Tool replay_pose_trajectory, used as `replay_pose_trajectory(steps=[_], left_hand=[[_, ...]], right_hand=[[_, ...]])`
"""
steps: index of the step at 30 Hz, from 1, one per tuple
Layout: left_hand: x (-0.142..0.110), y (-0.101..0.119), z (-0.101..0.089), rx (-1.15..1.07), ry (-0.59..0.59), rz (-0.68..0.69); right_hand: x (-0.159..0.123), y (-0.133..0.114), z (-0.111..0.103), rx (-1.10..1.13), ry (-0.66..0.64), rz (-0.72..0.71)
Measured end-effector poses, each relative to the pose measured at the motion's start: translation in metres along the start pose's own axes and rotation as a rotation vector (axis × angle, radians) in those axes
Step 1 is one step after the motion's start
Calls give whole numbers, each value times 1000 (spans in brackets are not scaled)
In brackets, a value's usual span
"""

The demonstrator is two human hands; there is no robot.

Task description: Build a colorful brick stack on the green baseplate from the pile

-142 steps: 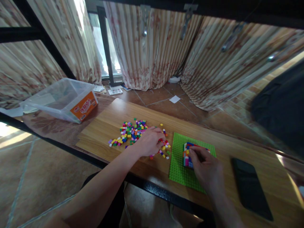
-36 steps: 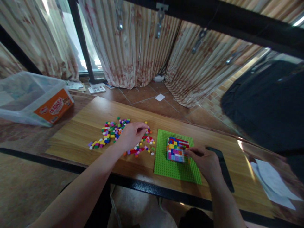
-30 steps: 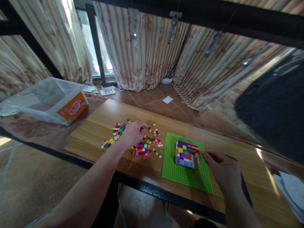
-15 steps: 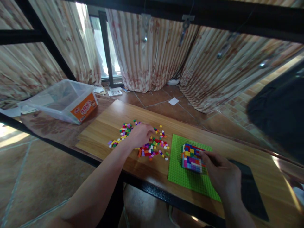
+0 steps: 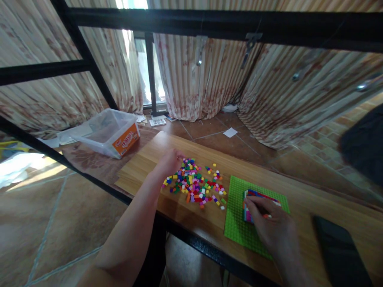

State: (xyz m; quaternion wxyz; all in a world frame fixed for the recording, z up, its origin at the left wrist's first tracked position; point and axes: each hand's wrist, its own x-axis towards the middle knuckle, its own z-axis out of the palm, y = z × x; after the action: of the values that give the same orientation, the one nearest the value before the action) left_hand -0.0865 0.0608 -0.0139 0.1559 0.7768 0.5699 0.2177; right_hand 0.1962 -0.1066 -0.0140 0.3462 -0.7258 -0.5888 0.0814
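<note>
A heap of small coloured bricks (image 5: pixel 196 185) lies on the wooden tabletop (image 5: pixel 143 165). My left hand (image 5: pixel 169 161) rests curled at the heap's left edge; whether it holds a brick is hidden. To the right lies a green baseplate (image 5: pixel 236 223) with a multicoloured brick block (image 5: pixel 257 194) built on it. My right hand (image 5: pixel 267 223) lies over the block, fingers pinched on a small orange brick.
A clear plastic tub (image 5: pixel 110 133) with an orange label stands on the floor at the left. A black phone (image 5: pixel 341 253) lies on the table at the right. Black frame bars (image 5: pixel 209 24) and curtains (image 5: pixel 209 79) stand beyond the table.
My left hand slid from the heap's middle to its left edge. My right hand moved left from beside the block to lie over it.
</note>
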Motion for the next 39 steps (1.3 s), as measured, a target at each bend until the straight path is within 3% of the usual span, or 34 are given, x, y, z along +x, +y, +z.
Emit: replay_pose_trajectory(steps=[4, 11, 19, 24, 29, 34, 39], left_hand=[[-4, -10, -7, 23, -55, -59], [-13, -1, -8, -69, -276, 276], [-19, 14, -3, 44, -390, 327], [-20, 21, -6, 91, -356, 335], [-22, 37, -3, -161, -271, 413], [-37, 81, 23, -541, -155, 548], [-55, 114, 52, -549, -74, 562]], right_hand=[[1, -11, 8, 13, -46, -75], [2, -23, 18, 9, -104, -136], [0, -24, 23, 21, -151, -160], [0, -25, 23, 52, -151, -134], [0, -37, 21, 213, -148, 5], [5, -51, 16, 597, -204, 298], [4, -45, 14, 694, -168, 336]])
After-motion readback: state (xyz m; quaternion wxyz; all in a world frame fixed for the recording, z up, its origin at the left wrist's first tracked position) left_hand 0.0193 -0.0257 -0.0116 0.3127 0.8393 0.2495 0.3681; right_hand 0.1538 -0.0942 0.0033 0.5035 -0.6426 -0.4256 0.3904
